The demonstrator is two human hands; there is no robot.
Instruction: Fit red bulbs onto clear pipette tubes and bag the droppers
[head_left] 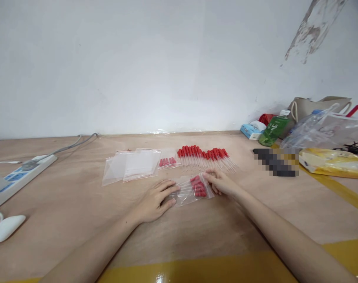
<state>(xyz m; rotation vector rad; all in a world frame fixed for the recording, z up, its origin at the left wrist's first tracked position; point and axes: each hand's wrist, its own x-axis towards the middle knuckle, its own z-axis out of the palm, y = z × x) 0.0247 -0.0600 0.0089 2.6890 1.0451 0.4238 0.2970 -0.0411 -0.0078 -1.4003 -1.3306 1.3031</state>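
A clear zip bag (183, 199) lies flat on the table in front of me, holding several glass droppers with red rubber bulbs (198, 186). The bulbs point right, toward the bag's zip end. My left hand (158, 200) rests with fingers spread, its fingertips on the bag's left end. At the zip end, my right hand (218, 181) pinches the bag's upper right edge between thumb and fingers. Just beyond lies a row of loose red-bulbed droppers (204, 155). Beside it is another bag with red bulbs (167, 161) inside. Flat, unfilled zip bags (140, 165) overlap farther left.
A power strip (22, 173) with cables and a white plug-like device (8, 229) are at the left. On the right stand a tissue pack (251, 131), a green bottle (274, 127) and plastic bags (326, 129), with a pixelated dark object (274, 162) nearer. A wall closes the back.
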